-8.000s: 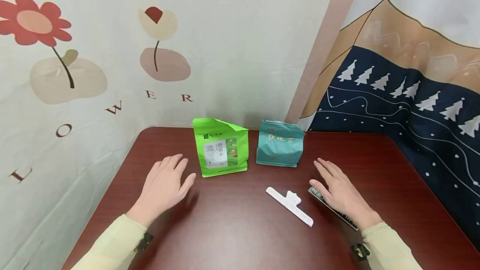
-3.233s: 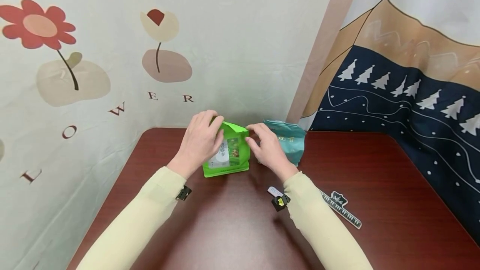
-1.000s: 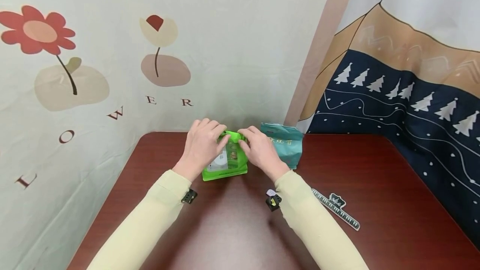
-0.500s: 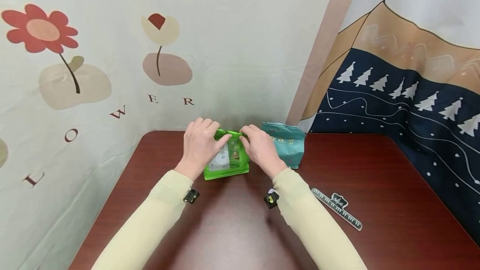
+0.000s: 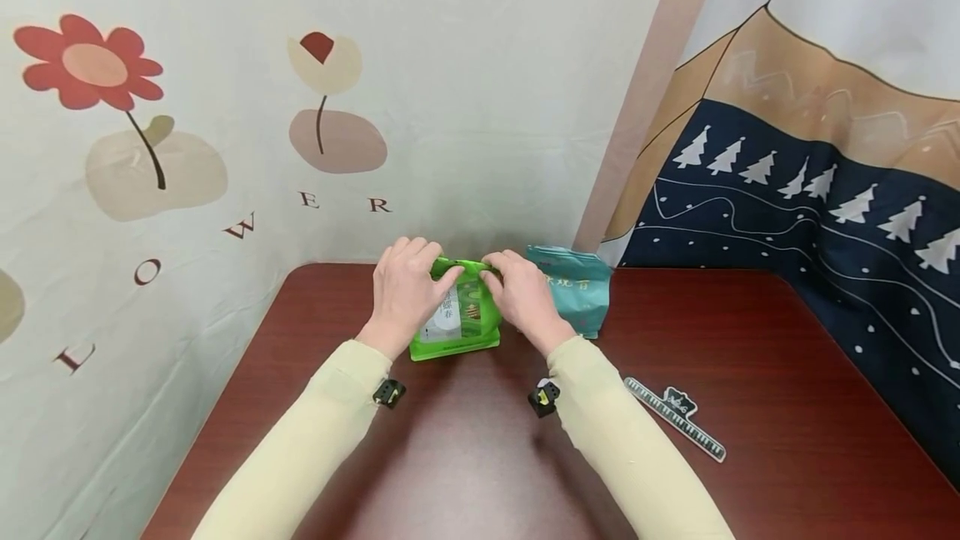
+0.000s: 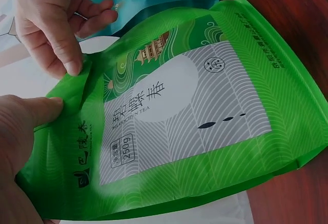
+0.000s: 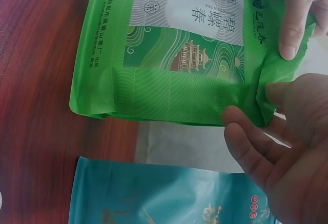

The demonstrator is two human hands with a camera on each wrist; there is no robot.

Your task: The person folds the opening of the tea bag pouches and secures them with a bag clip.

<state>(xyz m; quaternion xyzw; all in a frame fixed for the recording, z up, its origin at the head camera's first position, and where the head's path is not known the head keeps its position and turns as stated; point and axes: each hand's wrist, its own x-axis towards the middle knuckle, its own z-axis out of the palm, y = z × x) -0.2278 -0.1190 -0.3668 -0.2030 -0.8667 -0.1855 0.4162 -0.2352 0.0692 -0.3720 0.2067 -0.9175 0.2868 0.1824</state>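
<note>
A bright green tea bag (image 5: 457,319) stands near the back of the table, its silver label (image 6: 164,116) facing me. My left hand (image 5: 405,294) pinches the left part of its top edge, thumb on the front. My right hand (image 5: 522,294) pinches the top right corner between thumb and fingers. In the right wrist view, that corner creases under the right thumb (image 7: 287,93). Just behind and right of the right hand stands a teal tea bag (image 5: 581,294), partly hidden by that hand.
A black sealing clip (image 5: 675,419) with a piano-key pattern lies on the dark red table (image 5: 465,457), right of my right forearm. That forearm covers nearly all of a white clip. A printed cloth (image 5: 480,107) hangs behind the table.
Both hands have come from above the table to the green bag's top and grip it. A second ago the top was folded lower; now more of the label shows. The teal bag stays put.
</note>
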